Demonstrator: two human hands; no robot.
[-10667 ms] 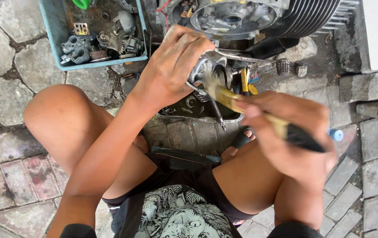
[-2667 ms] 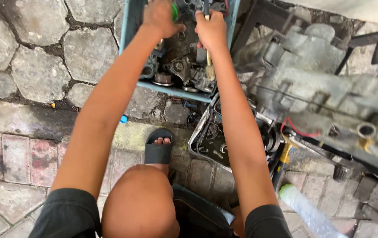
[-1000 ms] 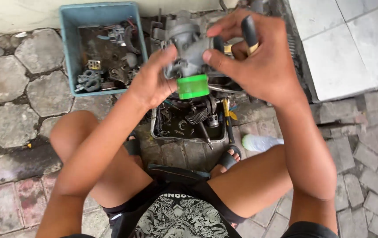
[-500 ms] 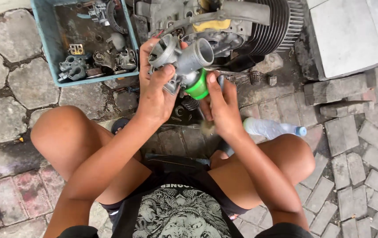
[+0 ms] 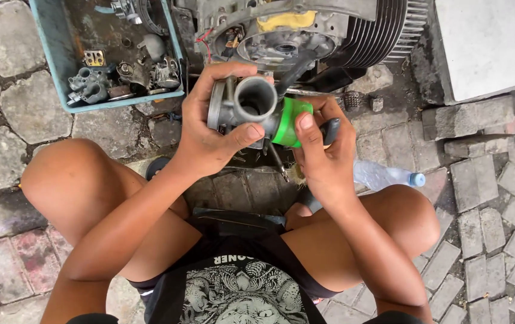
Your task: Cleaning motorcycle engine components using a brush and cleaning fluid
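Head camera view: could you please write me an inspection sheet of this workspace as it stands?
Surface: grey stone paving, dirty.
Job's things: grey metal carburettor with green plastic end cap, held above the ground.
Clutter: blue plastic tray of small metal parts; clear plastic bottle lying by the right knee.
Grippers: left hand grips the carburettor body; right hand thumb on the cap, also holding a black-handled tool.
Cables: red wire on the engine.
Surroundings: finned grey engine; white slab.

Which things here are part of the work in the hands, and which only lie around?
In hand:
- grey metal carburettor, gripped by the left hand
- green cap on it, under the right hand

Lying about:
- blue tray of small parts
- finned engine
- plastic bottle
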